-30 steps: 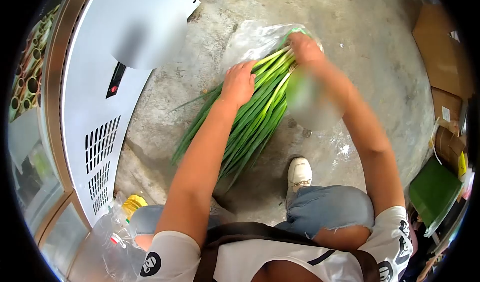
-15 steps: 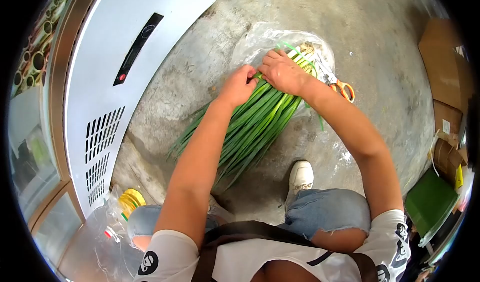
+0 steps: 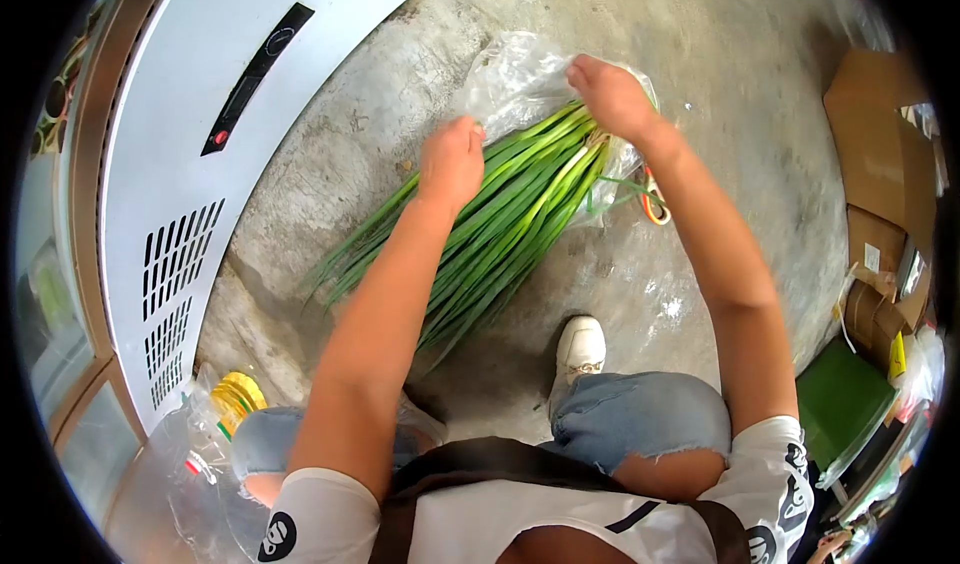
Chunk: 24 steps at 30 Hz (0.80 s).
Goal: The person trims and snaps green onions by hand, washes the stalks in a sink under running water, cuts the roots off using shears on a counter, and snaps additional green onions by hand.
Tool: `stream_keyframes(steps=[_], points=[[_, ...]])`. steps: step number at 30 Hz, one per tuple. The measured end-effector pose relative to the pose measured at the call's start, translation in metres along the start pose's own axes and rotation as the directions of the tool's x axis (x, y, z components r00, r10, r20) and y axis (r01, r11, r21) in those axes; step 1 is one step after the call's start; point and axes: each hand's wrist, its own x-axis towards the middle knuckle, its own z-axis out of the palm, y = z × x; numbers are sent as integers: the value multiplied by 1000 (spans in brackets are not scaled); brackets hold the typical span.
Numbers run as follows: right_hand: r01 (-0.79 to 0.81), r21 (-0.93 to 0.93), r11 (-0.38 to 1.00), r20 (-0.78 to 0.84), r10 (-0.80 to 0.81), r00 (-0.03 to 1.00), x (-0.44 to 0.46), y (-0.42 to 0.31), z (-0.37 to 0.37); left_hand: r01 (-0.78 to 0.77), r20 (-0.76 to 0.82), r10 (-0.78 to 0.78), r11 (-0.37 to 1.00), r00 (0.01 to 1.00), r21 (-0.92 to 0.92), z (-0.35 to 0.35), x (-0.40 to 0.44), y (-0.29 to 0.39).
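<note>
A big bunch of green onions lies on the floor, leaves toward the lower left and pale ends at the upper right. Beneath and behind those ends spreads a clear plastic bag. My left hand is closed over the bunch's upper left edge, fingertips near the bag. At the bag's far right part, just above the pale ends, my right hand is also closed. What either hand pinches is too small to make out. Orange-handled scissors show partly beside my right forearm. A thin green strip trails near them.
A white appliance with vents and a red button stands at left. Beside my knee are a bottle of yellow liquid and clear plastic wrapping. Cardboard boxes and a green box-like item line the right side.
My hands have come apart: the left moved left, the right up and right off the onions. More of the bag shows between them. The view has shifted slightly.
</note>
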Motion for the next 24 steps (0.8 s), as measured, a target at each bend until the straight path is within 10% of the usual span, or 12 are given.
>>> stream_keyframes(steps=[1,4,11,16,24], points=[[-139,383,913,2,150,989,-2,4,-3,-108,-19,108,994,994,26,4,-5,-5],[-152,401,903,98,122,988,-15,-10,-5,-299,-144,311,949,939,98,16,-14,0],[476,-295,828,131,-459,879,0,-6,48,-161,209,115,962,971,222,11,5,18],[577,-221,786,186,-546,817,-5,-8,39,-235,245,229,972,942,-4,3,8,13],[614,-273,741,19,-633,774,-17,-13,42,-387,138,367,906,920,170,7,-2,21]])
